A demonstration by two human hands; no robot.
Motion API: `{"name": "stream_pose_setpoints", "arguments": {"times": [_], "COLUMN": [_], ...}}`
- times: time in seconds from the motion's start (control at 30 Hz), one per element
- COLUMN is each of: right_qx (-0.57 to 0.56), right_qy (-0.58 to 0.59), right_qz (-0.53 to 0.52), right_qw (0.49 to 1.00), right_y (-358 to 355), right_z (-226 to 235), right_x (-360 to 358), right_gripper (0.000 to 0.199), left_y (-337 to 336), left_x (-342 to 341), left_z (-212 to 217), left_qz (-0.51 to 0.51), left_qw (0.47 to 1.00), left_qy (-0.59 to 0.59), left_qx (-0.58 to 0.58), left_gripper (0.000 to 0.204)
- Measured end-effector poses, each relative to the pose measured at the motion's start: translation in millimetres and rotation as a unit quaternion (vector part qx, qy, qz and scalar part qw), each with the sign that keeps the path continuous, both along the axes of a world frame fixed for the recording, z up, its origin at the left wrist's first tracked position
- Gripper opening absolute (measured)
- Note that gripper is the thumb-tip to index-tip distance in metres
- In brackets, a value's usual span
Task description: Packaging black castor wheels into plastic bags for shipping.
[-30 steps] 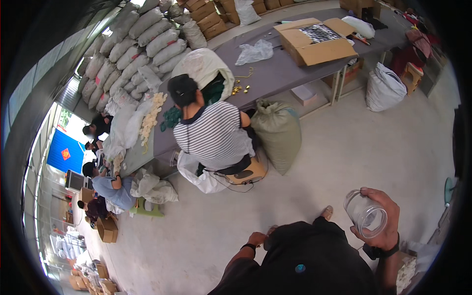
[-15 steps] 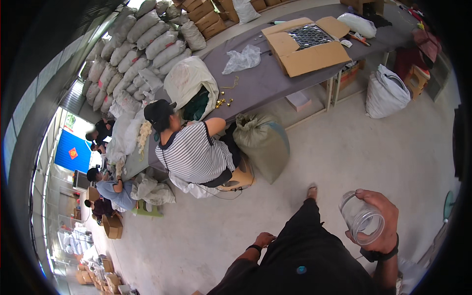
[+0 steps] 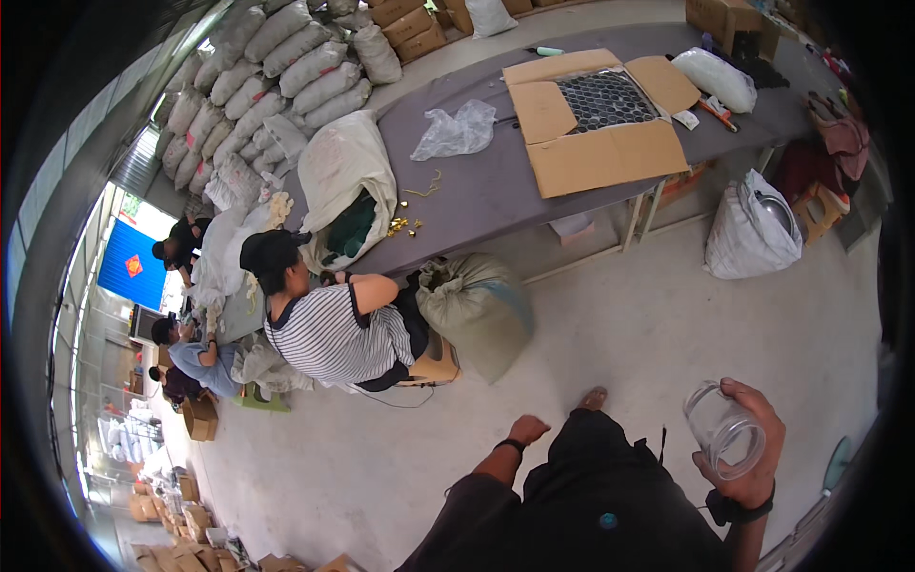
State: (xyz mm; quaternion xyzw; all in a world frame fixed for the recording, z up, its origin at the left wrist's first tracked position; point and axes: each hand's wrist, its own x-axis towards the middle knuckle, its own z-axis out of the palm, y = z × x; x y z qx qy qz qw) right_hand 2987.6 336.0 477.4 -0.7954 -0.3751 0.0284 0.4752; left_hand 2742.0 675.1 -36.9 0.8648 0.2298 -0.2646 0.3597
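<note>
On the right, my right hand (image 3: 756, 448) is wrapped round a clear, see-through jar (image 3: 710, 419). The jar is tilted, with its open, ringed mouth toward me, and no lid shows on it. Through its wall I see no contents. My left hand (image 3: 529, 429) hangs beside my dark trousers, seen from the back. Its fingers look loosely curled, with nothing visible in them. Both wrists wear dark bands. The long table stands ahead, and neither hand touches it.
On the grey-covered table (image 3: 429, 212) sit an open carton (image 3: 600, 164) of packed round items, a crumpled plastic bag (image 3: 456, 131) and a sack of green material (image 3: 334, 176). A seated person (image 3: 334, 324) works there. A full sack (image 3: 486, 319) and a white bag (image 3: 753, 234) stand on the floor.
The view has shifted as I walk, and the table's carton sits lower in it. My left hand has swung forward. The jar stays in my right hand.
</note>
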Motion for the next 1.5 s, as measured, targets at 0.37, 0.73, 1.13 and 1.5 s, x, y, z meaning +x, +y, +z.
{"name": "stream_pose_setpoints", "arguments": {"times": [0.37,0.73,1.13,1.5], "right_qx": [0.058,0.046,0.026,0.022], "right_qy": [0.024,-0.096,-0.27,-0.284], "right_qz": [-0.071,-0.03,-0.152,-0.281], "right_qw": [0.996,0.994,0.95,0.916], "right_y": [-179.2,-449.0,-647.1,-774.6], "right_z": [-23.9,43.0,129.5,185.2], "right_x": [147.2,302.1,446.9,612.4], "right_gripper": [0.081,0.07,0.027,0.03], "left_y": [-147.4,-414.7,-538.5,-696.9], "left_x": [247.8,272.6,640.5,891.0], "left_z": [45.3,9.1,35.9,13.8], "left_qz": [0.085,-0.132,-0.074,-0.093], "left_qw": [0.995,0.982,0.972,0.958], "left_qy": [-0.051,0.116,0.22,0.258], "left_qx": [-0.019,-0.075,-0.028,-0.084], "left_gripper": [0.041,0.052,0.039,0.031]}}
